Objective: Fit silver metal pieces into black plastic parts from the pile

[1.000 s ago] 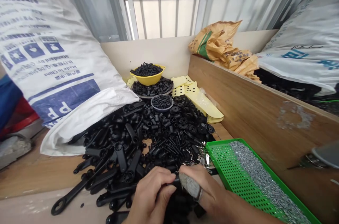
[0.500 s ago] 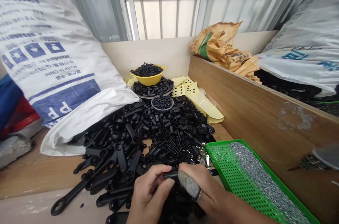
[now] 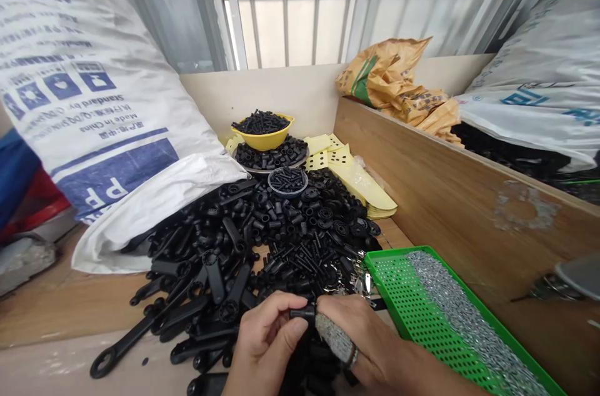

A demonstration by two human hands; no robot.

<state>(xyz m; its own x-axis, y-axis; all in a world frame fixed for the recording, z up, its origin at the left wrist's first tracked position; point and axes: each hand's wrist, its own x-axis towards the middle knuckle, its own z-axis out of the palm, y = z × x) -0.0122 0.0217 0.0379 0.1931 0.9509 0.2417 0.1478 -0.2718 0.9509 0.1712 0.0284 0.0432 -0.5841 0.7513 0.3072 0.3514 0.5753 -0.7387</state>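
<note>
Between finger and thumb of my left hand (image 3: 265,343) is a short black plastic cylinder (image 3: 304,313), lying nearly level. My right hand (image 3: 368,333) is closed at its right end, and the fingers hide what is there. A rough grey wrap (image 3: 335,338) covers my right thumb, with a band at its base. Under and in front of both hands spreads a heap of black plastic parts: handle-like levers (image 3: 214,280), ribbed pins (image 3: 307,253), round discs (image 3: 341,228) and short sleeves.
A green perforated tray (image 3: 398,311) with small metal pieces (image 3: 462,305) stands at right, beside a wooden partition (image 3: 422,171). Behind the heap are a yellow bowl (image 3: 267,142), a small clear bowl (image 3: 287,195) and yellow sheets (image 3: 370,187). A large white sack (image 3: 107,90) leans at left.
My right hand has shifted slightly and tilted at the cylinder's end. The cylinder shows a little more between the hands. My left hand stays nearly in place.
</note>
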